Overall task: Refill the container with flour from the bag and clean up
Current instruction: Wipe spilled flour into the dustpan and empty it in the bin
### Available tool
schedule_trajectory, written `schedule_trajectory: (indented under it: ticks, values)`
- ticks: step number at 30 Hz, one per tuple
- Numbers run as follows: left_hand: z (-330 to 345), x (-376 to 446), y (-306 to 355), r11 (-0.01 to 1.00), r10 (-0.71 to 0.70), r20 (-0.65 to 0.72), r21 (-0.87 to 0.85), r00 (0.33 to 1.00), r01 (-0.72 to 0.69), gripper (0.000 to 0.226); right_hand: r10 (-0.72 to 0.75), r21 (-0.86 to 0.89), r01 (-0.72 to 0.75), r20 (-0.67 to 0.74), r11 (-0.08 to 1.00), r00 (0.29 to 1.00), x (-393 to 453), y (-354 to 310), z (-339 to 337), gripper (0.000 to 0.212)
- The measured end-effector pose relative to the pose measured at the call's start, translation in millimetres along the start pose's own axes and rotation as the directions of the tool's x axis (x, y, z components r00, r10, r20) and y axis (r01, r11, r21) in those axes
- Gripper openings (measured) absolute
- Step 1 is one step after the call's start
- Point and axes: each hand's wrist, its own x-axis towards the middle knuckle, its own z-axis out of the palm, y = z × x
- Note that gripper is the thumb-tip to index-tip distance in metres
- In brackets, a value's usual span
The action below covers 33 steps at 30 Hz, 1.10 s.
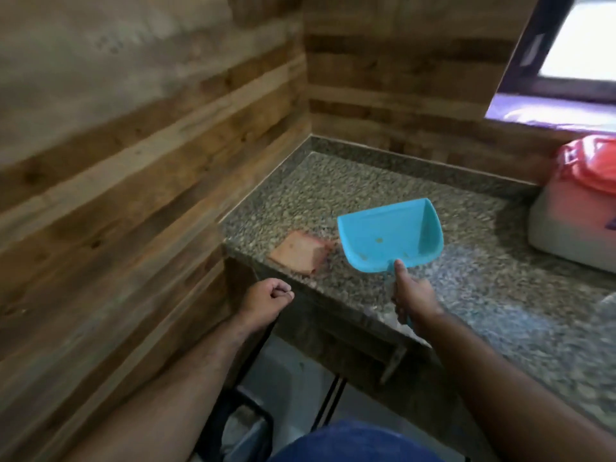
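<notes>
My right hand [411,296] grips the handle of a blue plastic dustpan [388,236], thumb stretched along the handle, the pan held over the speckled granite counter [350,181]. A folded pinkish-orange cloth [296,256] lies on the counter near its front left corner, just left of the pan. A whitish dusting of flour [466,278] covers the counter right of my hand. My left hand [266,296] hovers off the counter's left end, fingers curled with nothing visible in them. A white container with a red lid [576,208] stands at the right edge.
Wooden plank walls [150,161] close in the left and back sides of the counter corner. A window [580,45] sits at the upper right. Below the counter's left end a black metal frame [233,411] and the floor show.
</notes>
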Motion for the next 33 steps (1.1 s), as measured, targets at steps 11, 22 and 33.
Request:
schedule_trajectory:
  ticks: [11,22,33]
  values:
    - [66,117,48,0.945,-0.023,-0.053,0.324,0.998,0.039,0.063,0.137,0.082,-0.13,-0.079,0.988,0.988,55,-1,-94,0.053]
    - [124,229,28,0.838,-0.022,-0.007,0.545,1.0,0.022,0.061,0.252,0.117,-0.226,-0.32,0.967,0.913,121,-1,-114,0.067]
    - [262,356,189,0.906,0.08,0.339,0.368,0.937,-0.21,0.054,0.423,0.341,-0.283,-0.468,0.896,0.776,95,-4,-147,0.059]
